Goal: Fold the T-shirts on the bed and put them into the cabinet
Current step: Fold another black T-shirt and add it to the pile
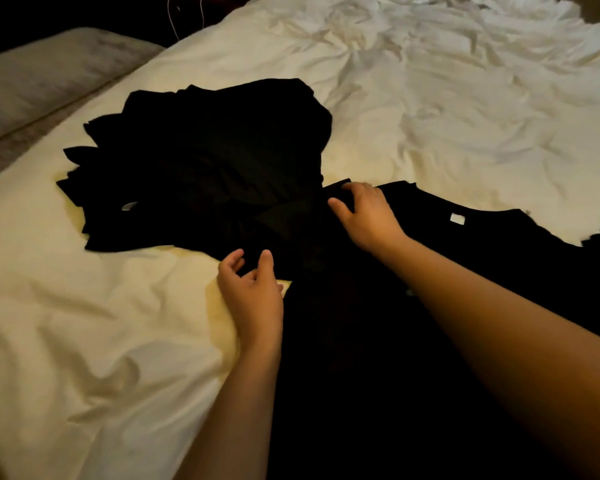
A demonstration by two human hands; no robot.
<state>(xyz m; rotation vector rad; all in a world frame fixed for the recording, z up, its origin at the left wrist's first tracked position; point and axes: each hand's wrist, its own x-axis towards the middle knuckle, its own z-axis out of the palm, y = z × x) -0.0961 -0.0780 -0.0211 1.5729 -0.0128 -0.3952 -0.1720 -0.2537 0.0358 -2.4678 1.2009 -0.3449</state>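
While the black T-shirt (378, 306) is spread on the bed (101, 323), long axis running away from the person, its sleeve fold is pinched by the right hand (368, 216); the left hand (253, 289), fingers loosely apart, hovers nearer at the left edge.

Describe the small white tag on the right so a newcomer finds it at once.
Start at the white bed. A black shirt lies spread under the right hand. Right of that hand, near the shirt's far edge, sits the square tag; the other tag, on the pile, is oval.
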